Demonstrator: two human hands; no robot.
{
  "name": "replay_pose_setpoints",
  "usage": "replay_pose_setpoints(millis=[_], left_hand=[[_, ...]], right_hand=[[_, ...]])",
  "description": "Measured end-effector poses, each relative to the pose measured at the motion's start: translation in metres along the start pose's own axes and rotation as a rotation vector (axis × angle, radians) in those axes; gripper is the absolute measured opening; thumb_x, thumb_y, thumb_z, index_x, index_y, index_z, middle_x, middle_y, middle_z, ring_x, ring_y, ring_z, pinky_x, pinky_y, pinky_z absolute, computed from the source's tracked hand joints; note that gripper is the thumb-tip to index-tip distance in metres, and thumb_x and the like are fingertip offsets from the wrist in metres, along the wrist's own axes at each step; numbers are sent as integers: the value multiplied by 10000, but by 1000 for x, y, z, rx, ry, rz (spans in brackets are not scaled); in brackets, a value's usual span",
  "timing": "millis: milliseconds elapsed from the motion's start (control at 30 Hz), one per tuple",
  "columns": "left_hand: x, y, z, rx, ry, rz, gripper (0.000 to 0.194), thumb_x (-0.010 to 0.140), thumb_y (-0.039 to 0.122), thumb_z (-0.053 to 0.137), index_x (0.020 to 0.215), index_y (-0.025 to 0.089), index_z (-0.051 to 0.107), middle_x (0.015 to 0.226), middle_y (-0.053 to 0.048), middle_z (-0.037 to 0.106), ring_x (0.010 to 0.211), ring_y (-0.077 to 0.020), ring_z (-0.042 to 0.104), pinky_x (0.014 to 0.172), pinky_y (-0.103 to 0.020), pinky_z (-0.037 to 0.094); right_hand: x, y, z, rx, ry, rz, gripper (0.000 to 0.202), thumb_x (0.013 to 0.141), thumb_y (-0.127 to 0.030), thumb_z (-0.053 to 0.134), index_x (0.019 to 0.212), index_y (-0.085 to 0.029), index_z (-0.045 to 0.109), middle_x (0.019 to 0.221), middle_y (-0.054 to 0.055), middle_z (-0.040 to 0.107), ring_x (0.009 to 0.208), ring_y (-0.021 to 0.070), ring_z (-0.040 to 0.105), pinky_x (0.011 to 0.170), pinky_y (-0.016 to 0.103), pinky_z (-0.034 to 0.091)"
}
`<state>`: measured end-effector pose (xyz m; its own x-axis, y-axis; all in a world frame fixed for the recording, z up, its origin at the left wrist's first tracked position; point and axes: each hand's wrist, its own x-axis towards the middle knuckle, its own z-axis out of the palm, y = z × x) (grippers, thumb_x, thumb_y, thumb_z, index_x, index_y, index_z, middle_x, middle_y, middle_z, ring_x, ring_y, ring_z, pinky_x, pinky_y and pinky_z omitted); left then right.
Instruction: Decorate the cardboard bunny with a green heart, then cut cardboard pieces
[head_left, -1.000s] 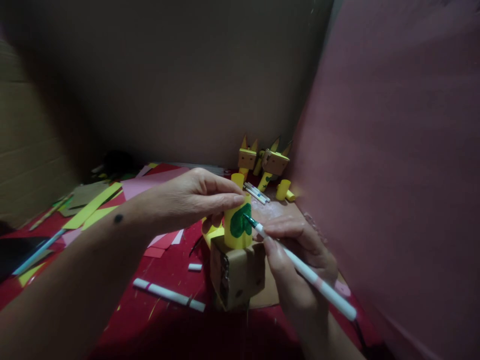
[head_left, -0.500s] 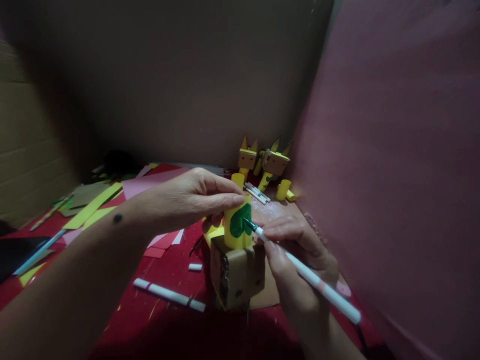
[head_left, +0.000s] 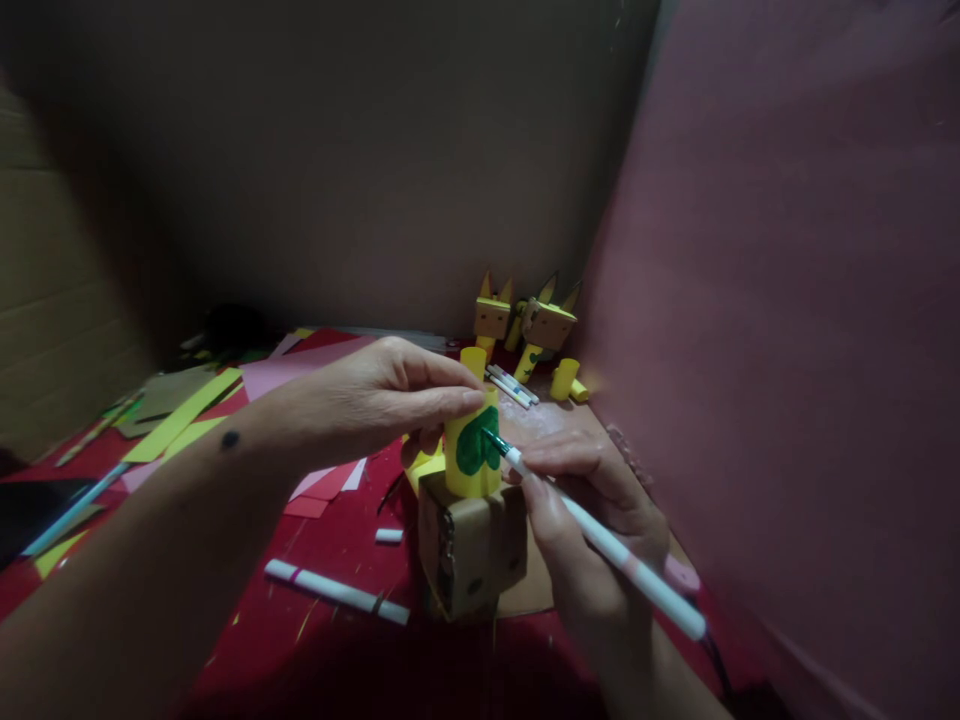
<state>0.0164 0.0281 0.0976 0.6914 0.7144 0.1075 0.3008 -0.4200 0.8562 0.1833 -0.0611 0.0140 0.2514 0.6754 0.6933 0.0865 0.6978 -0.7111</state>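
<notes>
My left hand [head_left: 397, 385] pinches the upper edge of a yellow paper tube [head_left: 452, 480], its thumb on the near side and the other fingers partly hidden behind. The tube stands upright on a small cardboard box [head_left: 472, 560] with dark dots on its front. A green heart shape [head_left: 471, 450] covers much of the tube's near face. My right hand [head_left: 592, 510] is closed around a white marker [head_left: 615, 550], and the marker's green tip touches the heart.
A capped white marker [head_left: 337, 590] and a loose cap [head_left: 388, 536] lie on the red cloth [head_left: 247, 640]. Colored paper [head_left: 187, 415] is strewn at left. Behind stand cardboard figures [head_left: 492, 318], several markers [head_left: 514, 385] and a yellow roll [head_left: 565, 380]. A pink wall [head_left: 787, 350] rises at right.
The marker tip has shifted slightly on the heart, and the notch at its lower middle looks more defined. My left hand keeps its hold on the tube. The whole view has drifted a little.
</notes>
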Motion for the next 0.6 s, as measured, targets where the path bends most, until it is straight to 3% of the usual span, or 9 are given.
replay_pose_setpoints(millis=[200,600], left_hand=[[-1,2,1,1,4,6,202,862,335,630,824,201,776,568,33,615,510,-70,534,470,-132,426],[0,3,-1,23,2,3,225,855,356,636,812,174,761,578,15,608,506,-85,527,462,-161,442]], right_hand=[[-2,0,-1,-11,20,-24,242,812,-34,593,905,-241,676,855,-30,694,776,104,672,694,216,546],[0,1,-2,-29,-4,-10,211,816,-61,595,895,-238,676,879,-7,699,811,142,681,730,278,560]])
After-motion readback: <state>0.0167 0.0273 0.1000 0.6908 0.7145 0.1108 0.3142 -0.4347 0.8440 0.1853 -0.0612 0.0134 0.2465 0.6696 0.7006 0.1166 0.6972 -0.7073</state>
